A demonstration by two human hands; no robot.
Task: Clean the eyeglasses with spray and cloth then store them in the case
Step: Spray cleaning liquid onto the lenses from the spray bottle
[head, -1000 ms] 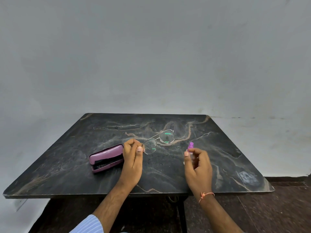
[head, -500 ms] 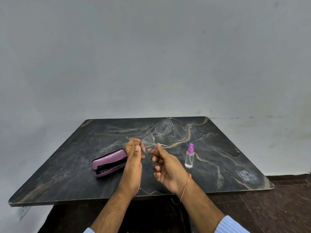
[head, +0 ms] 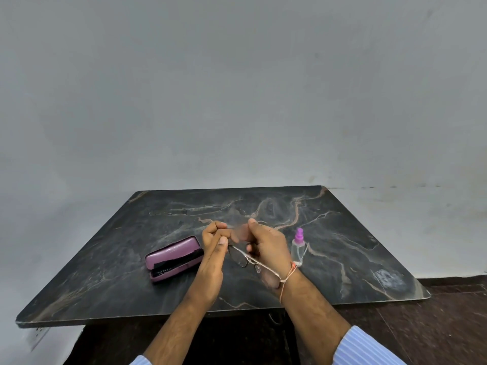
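Thin metal-rimmed eyeglasses [head: 247, 259] hang above the table's front middle, between my two hands. One lens sits just below my left thumb, the other lies in front of my right wrist. My left hand [head: 214, 242] pinches the end nearest it, fingers curled. My right hand [head: 267, 246] curls its fingers round the frame from the right. A small clear spray bottle [head: 298, 247] with a purple top stands upright just right of my right hand. The mauve case [head: 172, 256] lies partly open left of my left hand, something black with white lettering inside. No cloth is plainly visible.
The dark marble table [head: 342, 248] stands against a plain grey wall, with its front edge close to me and dark floor below on the right. A thin orange thread circles my right wrist.
My right hand set the bottle down on the table and came left to take hold of the glasses. The glasses have swung down from above the far side toward me.
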